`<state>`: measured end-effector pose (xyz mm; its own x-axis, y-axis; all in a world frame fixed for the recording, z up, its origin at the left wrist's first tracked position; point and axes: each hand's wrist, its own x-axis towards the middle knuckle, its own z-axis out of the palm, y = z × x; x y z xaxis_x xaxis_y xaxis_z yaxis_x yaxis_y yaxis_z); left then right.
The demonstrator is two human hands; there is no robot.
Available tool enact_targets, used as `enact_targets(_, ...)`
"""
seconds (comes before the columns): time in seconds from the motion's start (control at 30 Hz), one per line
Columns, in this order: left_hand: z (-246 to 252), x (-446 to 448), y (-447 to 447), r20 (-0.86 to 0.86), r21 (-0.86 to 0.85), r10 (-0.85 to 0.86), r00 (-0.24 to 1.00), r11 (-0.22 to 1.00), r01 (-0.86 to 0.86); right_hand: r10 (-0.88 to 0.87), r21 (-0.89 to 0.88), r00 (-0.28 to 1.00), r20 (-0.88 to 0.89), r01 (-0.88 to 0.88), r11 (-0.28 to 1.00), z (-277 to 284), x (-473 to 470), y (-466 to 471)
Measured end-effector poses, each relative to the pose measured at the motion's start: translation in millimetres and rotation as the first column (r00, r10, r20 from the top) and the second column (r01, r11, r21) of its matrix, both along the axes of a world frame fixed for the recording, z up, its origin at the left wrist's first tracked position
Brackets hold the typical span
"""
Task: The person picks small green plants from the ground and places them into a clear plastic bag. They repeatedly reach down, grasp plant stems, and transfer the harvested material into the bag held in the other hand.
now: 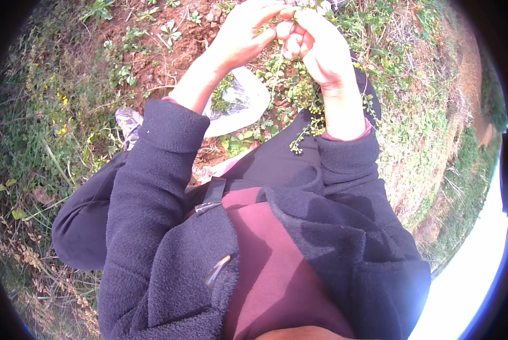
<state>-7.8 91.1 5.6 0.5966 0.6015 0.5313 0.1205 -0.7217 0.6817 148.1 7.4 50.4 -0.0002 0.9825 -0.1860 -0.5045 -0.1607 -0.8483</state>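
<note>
My left hand (247,36) reaches to the top of the view, its index fingertip against the fingers of my right hand (322,46). Curled inward, the right fingers pinch a thin green plant stem (295,18), mostly hidden by the fingers. Glare washes out both hands, and whether the left one grips anything is unclear. A leafy sprig with yellow-green buds (297,145) hangs beside my right wrist over my dark trouser leg. Below the hands, a whitish translucent plastic bag (254,100) lies open on the ground with picked greenery (223,95) inside.
Reddish soil (169,59) with small leafy weeds lies ahead. Dense grass with yellow flowers (62,98) grows at left, and low green plants (390,68) at right. A patterned shoe (128,124) shows past my bent left knee (84,229). Bright sky appears at lower right.
</note>
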Motion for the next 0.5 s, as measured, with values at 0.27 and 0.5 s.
enact_targets(0.27,-19,-8,-10,-0.358,-0.355,-0.079,0.931,0.933,-0.058,0.078,-0.092,0.829,0.553,-0.033,0.995,28,31,-15)
enact_targets(0.5,-10,-18,-19,-0.222,-0.535,-0.155,0.963,0.845,0.013,-0.006,-0.039,0.305,0.952,0.140,0.989,-15,46,-4)
